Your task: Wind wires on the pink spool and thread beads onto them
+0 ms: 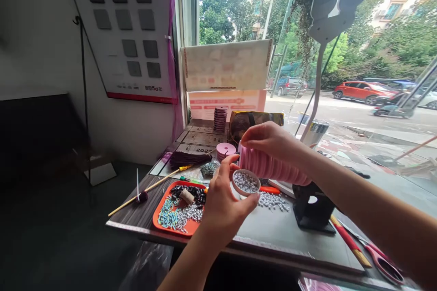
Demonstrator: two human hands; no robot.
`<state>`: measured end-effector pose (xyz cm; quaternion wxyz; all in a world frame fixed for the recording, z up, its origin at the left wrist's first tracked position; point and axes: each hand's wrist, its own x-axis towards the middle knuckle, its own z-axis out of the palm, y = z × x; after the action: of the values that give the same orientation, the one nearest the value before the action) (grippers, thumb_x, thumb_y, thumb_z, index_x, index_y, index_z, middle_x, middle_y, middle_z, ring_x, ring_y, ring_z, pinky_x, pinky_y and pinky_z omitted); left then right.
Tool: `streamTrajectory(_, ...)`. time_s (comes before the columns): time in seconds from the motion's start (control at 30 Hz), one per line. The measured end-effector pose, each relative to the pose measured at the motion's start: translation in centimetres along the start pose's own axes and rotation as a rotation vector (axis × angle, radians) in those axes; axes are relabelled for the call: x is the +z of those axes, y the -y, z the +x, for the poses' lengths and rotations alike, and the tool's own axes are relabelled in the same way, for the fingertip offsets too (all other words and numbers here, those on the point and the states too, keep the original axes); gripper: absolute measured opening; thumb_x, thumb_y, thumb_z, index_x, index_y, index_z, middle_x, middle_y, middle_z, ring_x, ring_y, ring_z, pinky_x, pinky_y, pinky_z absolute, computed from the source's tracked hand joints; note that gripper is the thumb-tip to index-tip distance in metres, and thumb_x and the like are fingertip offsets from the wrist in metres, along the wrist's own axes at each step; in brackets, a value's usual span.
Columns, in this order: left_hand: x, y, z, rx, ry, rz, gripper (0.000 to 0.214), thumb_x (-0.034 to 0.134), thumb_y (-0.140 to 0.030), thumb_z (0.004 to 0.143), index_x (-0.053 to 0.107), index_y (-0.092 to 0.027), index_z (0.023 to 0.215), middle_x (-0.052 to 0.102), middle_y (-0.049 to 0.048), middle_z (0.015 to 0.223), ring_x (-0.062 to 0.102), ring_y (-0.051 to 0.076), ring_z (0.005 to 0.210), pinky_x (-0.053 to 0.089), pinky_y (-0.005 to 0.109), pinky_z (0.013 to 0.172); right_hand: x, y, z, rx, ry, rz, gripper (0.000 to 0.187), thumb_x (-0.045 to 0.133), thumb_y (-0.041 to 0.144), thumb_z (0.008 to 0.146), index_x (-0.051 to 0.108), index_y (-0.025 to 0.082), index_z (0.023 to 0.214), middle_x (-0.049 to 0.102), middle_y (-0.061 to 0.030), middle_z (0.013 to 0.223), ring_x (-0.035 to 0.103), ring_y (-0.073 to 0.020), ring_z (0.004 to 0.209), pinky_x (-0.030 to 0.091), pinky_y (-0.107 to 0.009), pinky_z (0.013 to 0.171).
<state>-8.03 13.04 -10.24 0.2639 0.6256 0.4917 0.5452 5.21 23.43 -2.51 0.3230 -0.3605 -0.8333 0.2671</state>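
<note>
My left hand [220,207] curls its thumb and fingers around a small round cup [246,195], which is filled with silvery-white beads [246,181]. Just behind it, my right hand [264,138] reaches over the near-left end of a row of pink spools [273,167], its fingers bent down on the end spool. That row lies sideways, its right end by a black stand [314,211]. Loose silvery beads [273,201] lie on the table below the spools. An orange tray [156,218], left of my left hand, holds black, silver and blue-green beads and a cork-like piece [186,196].
Scissors [384,263] and a red-and-wood stick [351,242] lie at the right. A thin wooden stick [155,185] crosses the left side near dark purple thread [187,158]. Behind stand a pink spool [226,148], a spool stack [220,119] and a lamp arm [319,82].
</note>
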Motion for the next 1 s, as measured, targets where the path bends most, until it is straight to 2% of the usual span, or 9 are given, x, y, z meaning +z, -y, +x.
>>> streamTrajectory(0.1,-0.1,-0.2,-0.4,-0.028,0.015,0.004,0.067,0.069,-0.017,0.063,0.039,-0.025,0.123,0.057,0.0037,0.105,0.056,0.021,0.098,0.044,0.035,0.087,0.5,1.3,-2.4,-0.100,0.032,-0.318,0.012,0.055,0.020,0.075,0.066,0.016,0.072,0.059,0.0002,0.062,0.046,-0.0101,0.055,0.035,-0.023,0.053)
streamTrajectory(0.23,0.0,-0.3,-0.8,-0.017,0.027,0.018,0.068,0.069,-0.015,0.061,0.040,-0.022,0.123,0.058,0.0039,0.106,0.056,0.021,0.098,0.044,0.035,0.089,1.8,2.9,-5.4,-0.126,0.290,-0.592,0.013,0.058,0.014,0.074,0.065,0.018,0.063,0.060,0.0000,0.061,0.051,-0.0109,0.056,0.035,-0.023,0.054)
streamTrajectory(0.37,0.4,-0.3,-0.9,-0.007,0.029,0.030,0.066,0.065,-0.014,0.063,0.040,-0.022,0.124,0.057,0.0059,0.113,0.055,0.023,0.103,0.043,0.037,0.091,2.8,3.4,-5.8,-0.092,0.294,-0.697,0.016,0.056,0.011,0.074,0.062,0.016,0.060,0.061,-0.0023,0.065,0.054,-0.0135,0.062,0.036,-0.024,0.057)
streamTrajectory(0.57,0.3,-0.4,-0.5,0.014,0.035,0.028,0.065,0.067,-0.015,0.063,0.040,-0.022,0.123,0.057,0.0055,0.112,0.054,0.024,0.105,0.042,0.038,0.093,2.5,3.5,-5.2,-0.024,0.264,-0.631,0.017,0.052,0.008,0.070,0.060,0.015,0.057,0.056,0.0004,0.056,0.044,-0.0091,0.052,0.031,-0.022,0.052)
streamTrajectory(0.8,0.2,-0.5,-0.2,-0.002,0.049,0.006,0.064,0.067,-0.018,0.067,0.038,-0.025,0.124,0.055,0.0052,0.112,0.054,0.023,0.106,0.041,0.038,0.093,0.8,3.0,-4.6,-0.022,0.112,-0.398,0.014,0.053,0.013,0.071,0.063,0.015,0.061,0.047,0.0049,0.049,0.037,-0.0060,0.048,0.027,-0.019,0.047)
streamTrajectory(0.9,0.3,-0.6,-0.1,0.001,0.053,-0.015,0.065,0.066,-0.016,0.067,0.037,-0.024,0.125,0.056,0.0054,0.110,0.055,0.023,0.104,0.041,0.038,0.094,0.2,2.3,-3.9,-0.002,0.139,-0.230,0.016,0.051,0.017,0.075,0.065,0.015,0.069,0.049,0.0045,0.053,0.039,-0.0059,0.050,0.028,-0.018,0.046)
streamTrajectory(1.0,0.3,-0.6,0.1,0.014,0.047,-0.019,0.064,0.065,-0.015,0.067,0.037,-0.024,0.125,0.056,0.0057,0.110,0.055,0.023,0.105,0.040,0.038,0.094,-0.1,1.8,-3.8,-0.061,0.193,-0.218,0.018,0.050,0.020,0.079,0.065,0.013,0.072,0.052,0.0034,0.057,0.040,-0.0059,0.052,0.030,-0.018,0.048)
